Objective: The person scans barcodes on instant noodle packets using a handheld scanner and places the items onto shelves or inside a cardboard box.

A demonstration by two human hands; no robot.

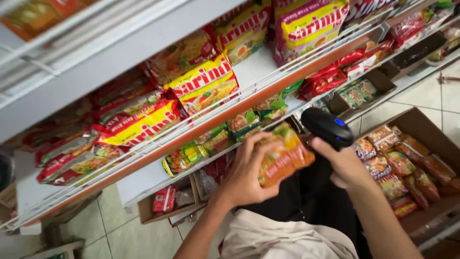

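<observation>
Left hand [247,175] fingers clamped on an orange, glossy, crinkled noodle packet [282,156]; right hand [342,163] wrapped around a black scanner [327,126].

Yellow noodle packets [201,81] on white shelf [268,62]; cardboard box [426,129] on floor.

This is a shop, a small grocery aisle. A long white shelf [268,62] with an orange front edge and a wire rail is packed with rows of yellow and red noodle packets [203,81]; below it run further shelves of small packets. Right of it, on the tiled floor [421,96], stands an open cardboard box [426,132] full of orange packets, and a black handheld scanner [328,127] is held just below the shelf.
</observation>
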